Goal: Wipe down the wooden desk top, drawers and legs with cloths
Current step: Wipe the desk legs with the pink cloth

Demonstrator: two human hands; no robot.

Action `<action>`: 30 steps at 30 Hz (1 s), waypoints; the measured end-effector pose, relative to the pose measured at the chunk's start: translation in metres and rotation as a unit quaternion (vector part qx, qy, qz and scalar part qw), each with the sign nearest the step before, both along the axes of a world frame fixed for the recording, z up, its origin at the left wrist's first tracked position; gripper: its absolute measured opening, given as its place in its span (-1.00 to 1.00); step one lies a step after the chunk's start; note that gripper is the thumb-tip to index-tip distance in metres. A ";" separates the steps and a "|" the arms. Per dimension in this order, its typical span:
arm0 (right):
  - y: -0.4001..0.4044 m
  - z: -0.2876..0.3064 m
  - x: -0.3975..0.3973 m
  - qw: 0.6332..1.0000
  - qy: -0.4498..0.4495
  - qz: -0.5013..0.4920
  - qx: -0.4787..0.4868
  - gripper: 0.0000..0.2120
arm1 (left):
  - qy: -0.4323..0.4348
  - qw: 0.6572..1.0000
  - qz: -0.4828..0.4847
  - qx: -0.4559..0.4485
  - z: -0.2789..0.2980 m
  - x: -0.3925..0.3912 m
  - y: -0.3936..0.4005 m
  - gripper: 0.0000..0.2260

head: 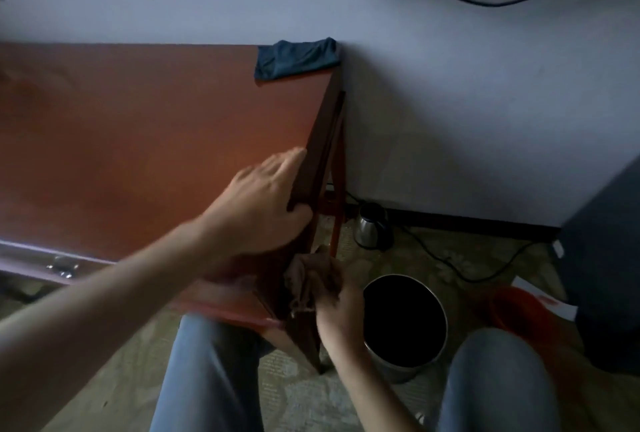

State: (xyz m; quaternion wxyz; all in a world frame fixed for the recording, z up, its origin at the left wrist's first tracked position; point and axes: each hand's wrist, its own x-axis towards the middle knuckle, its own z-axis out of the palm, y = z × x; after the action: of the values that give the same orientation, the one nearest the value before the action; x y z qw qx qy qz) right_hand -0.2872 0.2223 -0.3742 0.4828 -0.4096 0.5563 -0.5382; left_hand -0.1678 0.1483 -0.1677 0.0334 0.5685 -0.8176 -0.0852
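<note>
The wooden desk [138, 140] stands against a pale wall, its reddish top bare except for a folded dark cloth [297, 58] at the far right corner. The left hand [263, 203] curls over the desk's right edge, thumb beneath, while the right hand [334, 303] presses a crumpled brownish cloth [304, 275] against the side near the front leg. On the patterned carpet sit a round bin [405, 327] and a kettle [372, 227].
</note>
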 end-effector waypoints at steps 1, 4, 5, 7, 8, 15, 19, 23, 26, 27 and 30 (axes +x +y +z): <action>-0.003 0.002 0.006 0.999 0.008 -0.031 -0.011 -0.77 | -0.018 1.000 0.005 0.000 0.003 -0.002 -0.027 -0.16; -0.014 0.022 0.028 0.999 -0.034 -0.014 -0.007 -0.72 | -0.083 0.996 0.035 0.018 0.004 -0.020 -0.107 -0.16; -0.018 0.028 0.032 0.998 -0.059 0.014 -0.005 -0.63 | -0.086 0.995 0.048 0.026 0.000 -0.025 -0.125 -0.14; -0.035 0.029 0.034 0.997 -0.061 0.033 -0.018 -0.50 | -0.090 0.994 0.058 0.028 -0.011 -0.027 -0.142 -0.12; -0.052 0.026 0.033 0.998 -0.049 0.022 -0.028 -0.46 | -0.088 0.994 0.057 0.027 -0.015 -0.025 -0.142 -0.11; -0.211 0.036 -0.010 0.996 0.074 0.044 0.014 -0.68 | -0.068 0.996 0.054 0.018 -0.019 -0.021 -0.135 -0.11; -0.326 0.034 -0.021 0.990 0.129 -0.001 0.061 -0.66 | -0.060 0.997 0.046 0.011 -0.019 -0.021 -0.130 -0.10; -0.404 0.039 -0.043 0.968 0.234 0.072 0.062 -0.64 | -0.057 0.997 0.049 0.004 -0.018 -0.021 -0.129 -0.13; -0.447 0.049 -0.066 0.957 0.274 0.084 0.054 -0.65 | -0.055 0.997 0.053 -0.006 -0.019 -0.022 -0.130 -0.15; -0.457 0.053 -0.071 0.953 0.281 0.089 0.064 -0.64 | -0.054 0.997 0.053 -0.007 -0.019 -0.022 -0.131 -0.16; -0.479 0.053 -0.079 0.964 0.222 0.125 0.079 -0.62 | -0.051 0.996 0.066 -0.008 -0.017 -0.025 -0.131 -0.14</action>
State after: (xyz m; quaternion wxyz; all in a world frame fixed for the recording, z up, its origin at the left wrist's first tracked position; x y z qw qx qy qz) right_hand -0.3657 -0.2565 -0.3208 0.4417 -0.5458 0.6343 -0.3235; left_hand -0.1932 0.0177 -0.1852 0.0014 0.6248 -0.7794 -0.0475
